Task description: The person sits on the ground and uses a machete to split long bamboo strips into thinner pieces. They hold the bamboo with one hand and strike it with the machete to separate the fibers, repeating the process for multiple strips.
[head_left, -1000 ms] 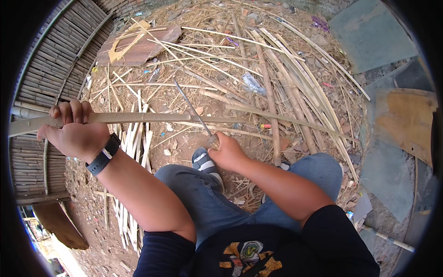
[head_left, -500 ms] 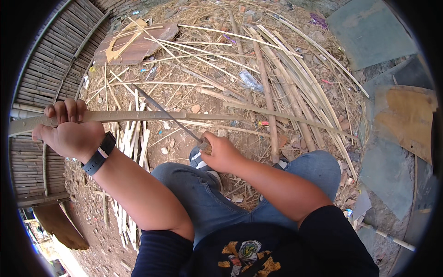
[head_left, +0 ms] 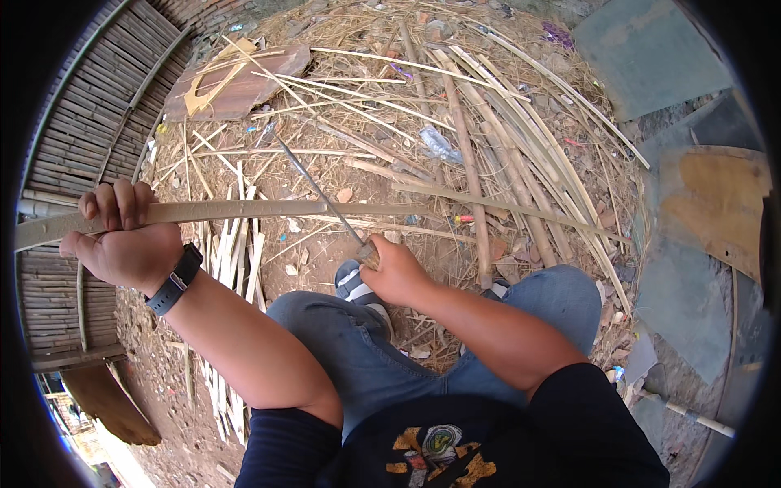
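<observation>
My left hand [head_left: 126, 236] is closed around a long, flat bamboo strip [head_left: 236, 209], which stretches sideways from the left rim toward the middle. Its right-hand part is narrower and darker than the rest. In my right hand [head_left: 394, 271] is the worn handle [head_left: 369, 255] of a knife with a long, thin blade [head_left: 313, 180]. The blade slants up and left, crossing the strip where it narrows; whether it touches or is cutting in, I cannot tell. Both hands are above the ground in front of my bent knees.
Pale split bamboo strips [head_left: 233, 268] lie piled beneath my left arm. Bamboo poles and more strips [head_left: 521, 154] spread across the littered, straw-covered ground ahead. A brown board [head_left: 281, 69] lies far left, beside a bamboo wall [head_left: 73, 114]. Grey sheets [head_left: 651, 57] stand along the right.
The knife blade has swung, its tip shifting right and slightly away from me, so that it crosses the strip a little farther right. My left hand keeps its hold almost in place.
</observation>
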`<state>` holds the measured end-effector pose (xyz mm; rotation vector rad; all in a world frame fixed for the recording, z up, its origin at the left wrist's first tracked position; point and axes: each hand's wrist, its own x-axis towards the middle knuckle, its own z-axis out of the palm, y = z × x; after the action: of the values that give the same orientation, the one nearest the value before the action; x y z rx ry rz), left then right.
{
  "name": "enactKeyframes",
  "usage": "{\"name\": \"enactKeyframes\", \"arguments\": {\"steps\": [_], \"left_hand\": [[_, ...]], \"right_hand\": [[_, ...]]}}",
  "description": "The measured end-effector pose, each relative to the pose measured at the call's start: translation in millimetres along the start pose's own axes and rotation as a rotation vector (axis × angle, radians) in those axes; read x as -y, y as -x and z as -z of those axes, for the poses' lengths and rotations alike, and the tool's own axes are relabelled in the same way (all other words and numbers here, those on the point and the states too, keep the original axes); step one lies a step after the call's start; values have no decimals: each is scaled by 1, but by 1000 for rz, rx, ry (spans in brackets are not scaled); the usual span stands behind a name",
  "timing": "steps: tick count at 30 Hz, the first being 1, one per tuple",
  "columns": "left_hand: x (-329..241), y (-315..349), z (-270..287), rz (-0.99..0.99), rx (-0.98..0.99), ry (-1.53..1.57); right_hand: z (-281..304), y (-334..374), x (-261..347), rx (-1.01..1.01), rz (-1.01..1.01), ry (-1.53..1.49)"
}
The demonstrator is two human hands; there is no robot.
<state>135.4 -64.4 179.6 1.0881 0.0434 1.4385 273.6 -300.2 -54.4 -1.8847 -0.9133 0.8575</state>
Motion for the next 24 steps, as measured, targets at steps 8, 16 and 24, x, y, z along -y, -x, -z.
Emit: {"name": "enactKeyframes", "arguments": {"steps": [8, 16, 24], "left_hand": [[1, -2, -6, -1, 2, -14], [4, 3, -15, 1, 1, 6], [9, 8, -32, -42, -119, -139]], "right_hand": [[-2, -12, -28, -24, -73, -21], [-1, -23, -72, -63, -136, -2], [-9, -13, -49, -85, -62, 27]]}}
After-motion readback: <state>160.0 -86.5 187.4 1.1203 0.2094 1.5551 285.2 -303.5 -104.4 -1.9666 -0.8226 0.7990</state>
